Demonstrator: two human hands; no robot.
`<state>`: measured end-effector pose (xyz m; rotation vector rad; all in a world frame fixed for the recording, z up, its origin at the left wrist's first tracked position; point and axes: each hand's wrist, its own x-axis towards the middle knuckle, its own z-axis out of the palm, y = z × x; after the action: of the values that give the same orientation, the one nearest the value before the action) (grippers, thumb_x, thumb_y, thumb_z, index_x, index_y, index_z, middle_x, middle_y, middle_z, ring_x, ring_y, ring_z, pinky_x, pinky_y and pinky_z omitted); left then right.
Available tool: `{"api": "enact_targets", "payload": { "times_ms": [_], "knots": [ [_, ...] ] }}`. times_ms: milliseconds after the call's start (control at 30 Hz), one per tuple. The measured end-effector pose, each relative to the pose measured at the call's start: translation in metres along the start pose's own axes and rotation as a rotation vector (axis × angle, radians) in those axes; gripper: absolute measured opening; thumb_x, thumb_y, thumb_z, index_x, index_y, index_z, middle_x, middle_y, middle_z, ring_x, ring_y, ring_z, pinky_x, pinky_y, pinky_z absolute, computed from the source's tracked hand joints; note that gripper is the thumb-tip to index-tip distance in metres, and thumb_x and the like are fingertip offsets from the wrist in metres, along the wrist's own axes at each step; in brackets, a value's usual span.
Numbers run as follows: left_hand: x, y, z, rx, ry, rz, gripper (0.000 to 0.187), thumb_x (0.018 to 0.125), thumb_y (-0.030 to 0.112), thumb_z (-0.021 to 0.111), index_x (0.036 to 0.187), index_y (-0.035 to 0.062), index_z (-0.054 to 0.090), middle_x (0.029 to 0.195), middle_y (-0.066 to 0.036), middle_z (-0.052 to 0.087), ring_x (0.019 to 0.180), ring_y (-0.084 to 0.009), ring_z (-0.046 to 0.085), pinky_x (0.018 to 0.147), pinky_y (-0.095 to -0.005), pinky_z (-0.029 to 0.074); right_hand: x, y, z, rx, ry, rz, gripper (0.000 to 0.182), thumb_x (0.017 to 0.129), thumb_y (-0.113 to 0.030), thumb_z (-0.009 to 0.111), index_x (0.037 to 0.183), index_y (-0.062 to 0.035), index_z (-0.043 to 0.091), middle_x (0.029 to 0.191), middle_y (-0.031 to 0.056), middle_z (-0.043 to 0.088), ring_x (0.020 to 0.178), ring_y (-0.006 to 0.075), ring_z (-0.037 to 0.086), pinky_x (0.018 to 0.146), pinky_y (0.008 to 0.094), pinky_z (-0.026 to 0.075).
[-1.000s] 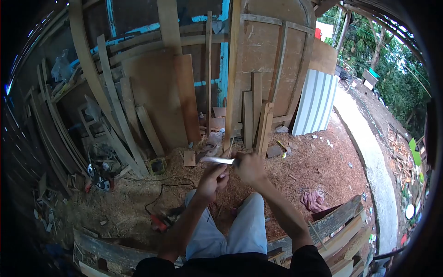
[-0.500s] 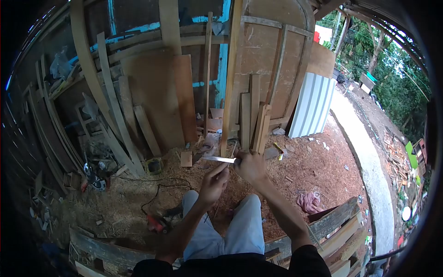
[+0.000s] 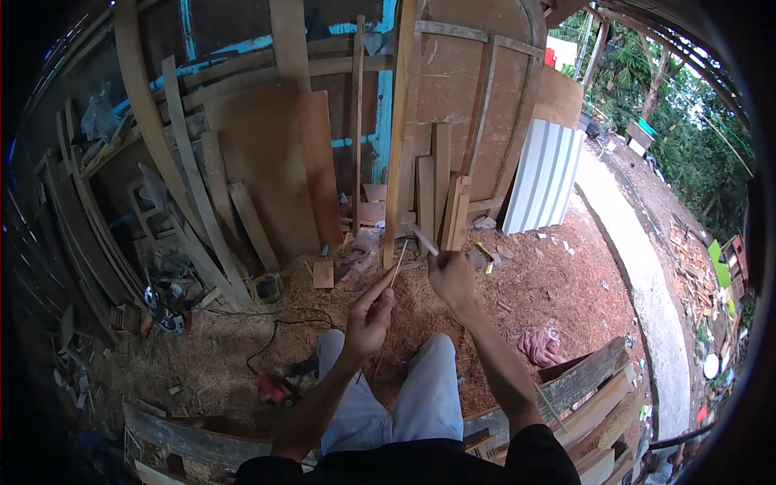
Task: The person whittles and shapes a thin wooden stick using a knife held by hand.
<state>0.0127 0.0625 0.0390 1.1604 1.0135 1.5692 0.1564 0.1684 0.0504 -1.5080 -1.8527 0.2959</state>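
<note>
My left hand (image 3: 370, 323) is closed around a thin wooden stick (image 3: 399, 265), whose upper end points up and slightly right past the fingertips. To its right and a little higher, my right hand (image 3: 453, 283) is closed round the dark handle of a knife (image 3: 425, 241). The blade slants up and to the left, apart from the stick. Both hands are held in the air beyond my knees. My fingers hide most of the knife's handle and the lower part of the stick.
Planks (image 3: 440, 178) and boards lean on the wall ahead. Wood shavings (image 3: 517, 299) cover the ground. A red power tool (image 3: 273, 390) with a cord lies at lower left, a pink cloth (image 3: 540, 347) at right. Weathered timber (image 3: 582, 388) is beside me.
The knife has swung from pointing left across the stick to pointing up and left, off it. My right hand moved slightly right; the stick now shows more clearly.
</note>
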Motion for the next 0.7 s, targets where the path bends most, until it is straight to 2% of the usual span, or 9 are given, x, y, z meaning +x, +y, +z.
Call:
{"api": "enact_targets", "payload": {
  "times_ms": [133, 167, 267, 400, 467, 533, 600, 633, 700],
  "knots": [
    [0.003, -0.019, 0.002, -0.022, -0.039, -0.090, 0.037, 0.093, 0.008, 0.048, 0.130, 0.0039, 0.046, 0.070, 0.010, 0.034, 0.060, -0.0004, 0.027, 0.053, -0.0151, 0.024, -0.013, -0.016, 0.005, -0.135, -0.089, -0.228, 0.017, 0.073, -0.020, 0.059, 0.080, -0.0095, 0.069, 0.066, 0.0211, 0.061, 0.063, 0.0364, 0.062, 0.063, 0.0458, 0.051],
    [0.003, -0.021, 0.003, -0.023, -0.048, -0.093, 0.037, 0.093, 0.008, 0.048, 0.130, 0.0039, 0.046, 0.070, 0.010, 0.034, 0.060, -0.0004, 0.027, 0.053, -0.0151, 0.024, -0.008, -0.014, 0.008, -0.139, -0.073, -0.233, 0.014, 0.075, -0.018, 0.059, 0.070, -0.0083, 0.066, 0.064, 0.0177, 0.061, 0.061, 0.0366, 0.061, 0.061, 0.0451, 0.051],
    [0.005, -0.013, 0.001, -0.074, -0.047, -0.060, 0.037, 0.094, 0.010, 0.048, 0.130, 0.0048, 0.045, 0.068, 0.010, 0.031, 0.057, -0.0009, 0.026, 0.051, -0.0153, 0.025, 0.001, -0.005, 0.018, -0.146, -0.052, -0.181, 0.015, 0.076, -0.020, 0.059, 0.070, -0.0083, 0.066, 0.064, 0.0185, 0.061, 0.060, 0.0374, 0.060, 0.060, 0.0456, 0.051],
    [0.010, 0.001, -0.007, -0.214, -0.129, -0.218, 0.037, 0.095, 0.015, 0.045, 0.131, 0.0056, 0.044, 0.064, 0.008, 0.034, 0.050, -0.0017, 0.028, 0.044, -0.0175, 0.027, 0.017, -0.001, 0.021, -0.222, -0.073, -0.137, 0.018, 0.077, -0.023, 0.060, 0.072, -0.0071, 0.067, 0.065, 0.0187, 0.061, 0.061, 0.0373, 0.061, 0.059, 0.0454, 0.051],
    [0.005, 0.000, -0.008, -0.211, -0.145, -0.253, 0.037, 0.096, 0.017, 0.045, 0.131, 0.0057, 0.044, 0.062, 0.007, 0.035, 0.048, -0.0019, 0.029, 0.042, -0.0183, 0.027, 0.038, 0.017, 0.026, -0.247, -0.039, 0.122, 0.021, 0.077, -0.026, 0.060, 0.077, -0.0068, 0.069, 0.070, 0.0209, 0.063, 0.069, 0.0365, 0.063, 0.063, 0.0444, 0.052],
    [-0.003, -0.003, -0.013, -0.139, -0.178, -0.247, 0.039, 0.095, 0.017, 0.045, 0.132, 0.0040, 0.042, 0.063, 0.007, 0.030, 0.048, -0.0025, 0.025, 0.042, -0.0193, 0.021, 0.046, 0.026, 0.021, -0.196, 0.010, 0.032, 0.028, 0.081, -0.029, 0.058, 0.076, -0.0027, 0.067, 0.069, 0.0191, 0.064, 0.065, 0.0332, 0.064, 0.058, 0.0412, 0.050],
    [0.000, -0.010, -0.021, -0.096, -0.152, -0.208, 0.037, 0.095, 0.015, 0.045, 0.130, 0.0034, 0.044, 0.061, 0.007, 0.031, 0.047, -0.0027, 0.026, 0.042, -0.0199, 0.021, 0.042, 0.029, 0.018, 0.315, -0.150, 0.168, 0.034, 0.085, -0.031, 0.056, 0.077, 0.0008, 0.066, 0.065, 0.0149, 0.063, 0.059, 0.0238, 0.062, 0.054, 0.0366, 0.047],
    [0.003, -0.013, -0.024, -0.096, -0.144, -0.211, 0.035, 0.095, 0.014, 0.044, 0.129, 0.0050, 0.046, 0.062, 0.007, 0.034, 0.048, -0.0019, 0.029, 0.042, -0.0187, 0.024, 0.038, 0.030, 0.026, 0.579, -0.214, 0.064, 0.039, 0.088, -0.034, 0.056, 0.078, 0.0023, 0.064, 0.066, 0.0091, 0.061, 0.057, 0.0148, 0.054, 0.053, 0.0326, 0.042],
    [0.008, -0.008, -0.019, -0.068, -0.121, -0.243, 0.030, 0.095, 0.014, 0.044, 0.123, 0.0058, 0.051, 0.064, 0.006, 0.038, 0.050, -0.0012, 0.032, 0.043, -0.0179, 0.028, 0.023, 0.007, 0.007, 0.727, -0.345, 0.077, 0.033, 0.089, -0.031, 0.055, 0.080, 0.0000, 0.063, 0.062, 0.0042, 0.057, 0.051, 0.0107, 0.047, 0.048, 0.0285, 0.038]
  ]
}}
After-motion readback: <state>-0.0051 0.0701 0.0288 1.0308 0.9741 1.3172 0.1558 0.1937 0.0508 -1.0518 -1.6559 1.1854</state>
